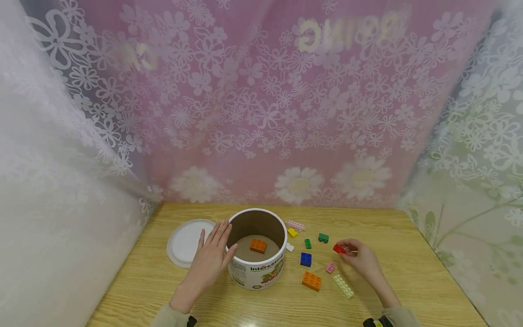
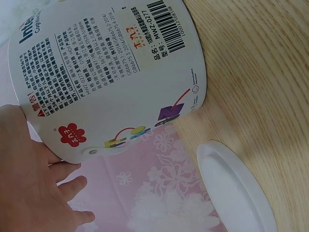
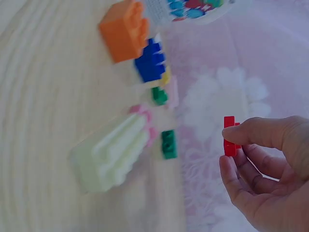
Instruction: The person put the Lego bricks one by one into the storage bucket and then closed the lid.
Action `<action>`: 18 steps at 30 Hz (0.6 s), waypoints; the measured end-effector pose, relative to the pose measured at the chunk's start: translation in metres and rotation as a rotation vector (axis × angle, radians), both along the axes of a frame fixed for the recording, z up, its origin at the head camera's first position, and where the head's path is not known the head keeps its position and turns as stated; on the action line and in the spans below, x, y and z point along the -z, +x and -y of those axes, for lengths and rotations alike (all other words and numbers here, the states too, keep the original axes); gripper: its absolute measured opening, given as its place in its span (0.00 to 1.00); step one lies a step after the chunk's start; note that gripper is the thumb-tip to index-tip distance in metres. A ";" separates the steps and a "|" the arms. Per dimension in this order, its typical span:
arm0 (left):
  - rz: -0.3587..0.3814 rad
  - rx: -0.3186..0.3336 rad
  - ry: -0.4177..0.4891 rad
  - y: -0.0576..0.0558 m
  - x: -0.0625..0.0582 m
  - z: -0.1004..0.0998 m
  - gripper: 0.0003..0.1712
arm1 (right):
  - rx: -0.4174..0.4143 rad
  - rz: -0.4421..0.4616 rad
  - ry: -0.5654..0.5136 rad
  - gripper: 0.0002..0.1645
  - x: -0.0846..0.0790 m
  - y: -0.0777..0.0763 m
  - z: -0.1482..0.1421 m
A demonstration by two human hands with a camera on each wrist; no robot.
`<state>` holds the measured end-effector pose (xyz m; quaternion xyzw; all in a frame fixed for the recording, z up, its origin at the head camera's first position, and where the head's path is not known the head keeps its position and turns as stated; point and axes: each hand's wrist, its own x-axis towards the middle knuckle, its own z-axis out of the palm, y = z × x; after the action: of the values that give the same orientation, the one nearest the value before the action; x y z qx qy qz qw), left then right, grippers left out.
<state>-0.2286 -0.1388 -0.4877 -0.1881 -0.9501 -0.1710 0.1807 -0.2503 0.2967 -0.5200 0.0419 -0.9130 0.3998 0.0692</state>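
A red toy brick (image 3: 229,137) is pinched between the thumb and fingers of my right hand (image 1: 362,260), above the right side of the table. With fingers extended, my left hand (image 1: 213,252) rests against the left rim of a white round bucket (image 1: 258,274). An orange brick (image 1: 258,246) lies inside the bucket on its bottom. To the bucket's right lie a blue brick (image 1: 306,259), another orange brick (image 1: 312,281), a small pink brick (image 1: 330,268), a pale yellow-green long brick (image 1: 343,286) and two green bricks, one (image 1: 323,238) nearer my right hand.
Left of the bucket a white round lid (image 1: 188,243) lies on the wooden table (image 1: 392,227). Close by the bucket's right side are a yellow brick (image 1: 292,232), a white piece (image 1: 289,247) and a long pink brick (image 1: 296,225). A flowered curtain (image 1: 265,113) hangs behind.
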 end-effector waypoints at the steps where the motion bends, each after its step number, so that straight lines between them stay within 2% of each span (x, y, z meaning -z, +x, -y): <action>1: -0.001 0.000 0.000 0.000 0.000 0.000 0.37 | -0.005 -0.003 -0.001 0.18 -0.004 0.000 0.002; 9: -0.005 0.001 -0.006 0.001 -0.002 0.000 0.37 | -0.042 -0.069 0.008 0.17 -0.027 0.000 0.020; 18: -0.009 0.005 0.007 0.001 0.000 0.000 0.36 | -0.074 -0.060 -0.014 0.16 -0.042 -0.003 0.035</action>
<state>-0.2279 -0.1391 -0.4880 -0.1907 -0.9482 -0.1739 0.1851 -0.2536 0.2621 -0.4783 0.0874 -0.9055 0.4070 0.0821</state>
